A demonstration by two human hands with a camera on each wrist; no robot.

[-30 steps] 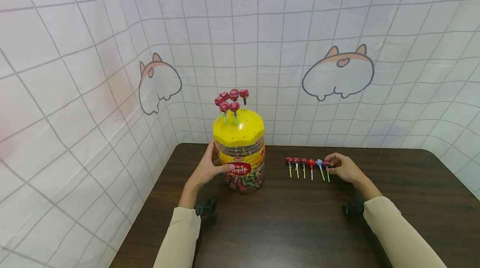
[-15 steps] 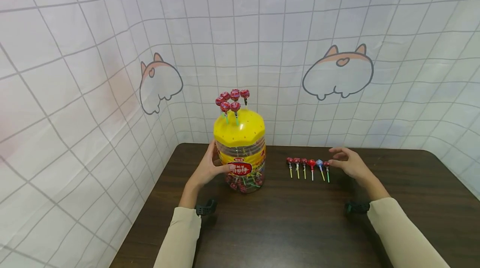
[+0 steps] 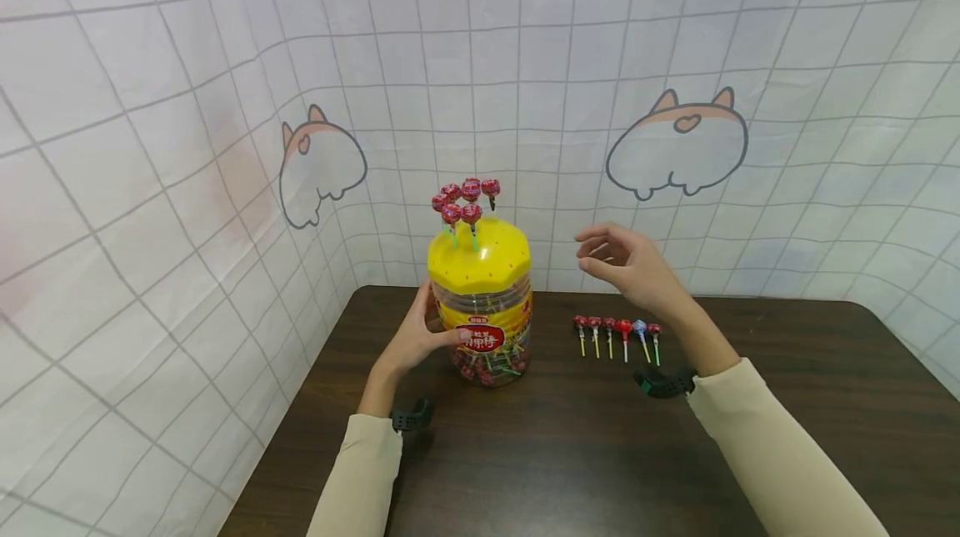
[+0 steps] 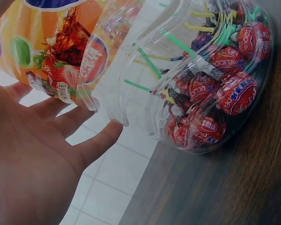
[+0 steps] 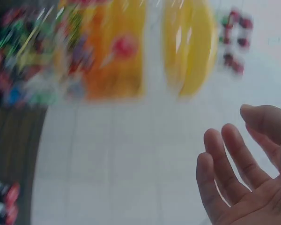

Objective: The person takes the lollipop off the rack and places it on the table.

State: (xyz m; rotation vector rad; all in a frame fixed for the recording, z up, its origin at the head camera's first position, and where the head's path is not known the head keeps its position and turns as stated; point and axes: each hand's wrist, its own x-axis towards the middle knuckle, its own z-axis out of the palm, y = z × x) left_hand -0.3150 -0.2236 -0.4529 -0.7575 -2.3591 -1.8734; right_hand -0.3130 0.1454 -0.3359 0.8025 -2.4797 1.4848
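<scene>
A clear plastic candy jar (image 3: 483, 338) with a yellow lid (image 3: 483, 266) stands on the table, left of centre. My left hand (image 3: 411, 341) holds its side, thumb across the front and fingers round the far left. In the left wrist view those fingers lie against the jar's ridged wall, and wrapped lollipops (image 4: 236, 93) fill its bottom. Several red-wrapped lollipops (image 3: 471, 213) stick up from holes in the lid. My right hand (image 3: 630, 270) is in the air right of the lid, fingers loosely bent and holding nothing. Below it several lollipops (image 3: 624, 327) lie in a row.
The dark wooden table (image 3: 570, 454) ends at a white gridded cloth backdrop (image 3: 540, 62) behind and to the left. In the row, one lollipop is blue (image 3: 639, 326); the others have red wrappers. A dark wrist device (image 3: 663, 383) sits below the right hand.
My right hand has left the lollipop at the row's right end, rising and moving left toward the jar with nothing in it. The left hand and jar have stayed in place.
</scene>
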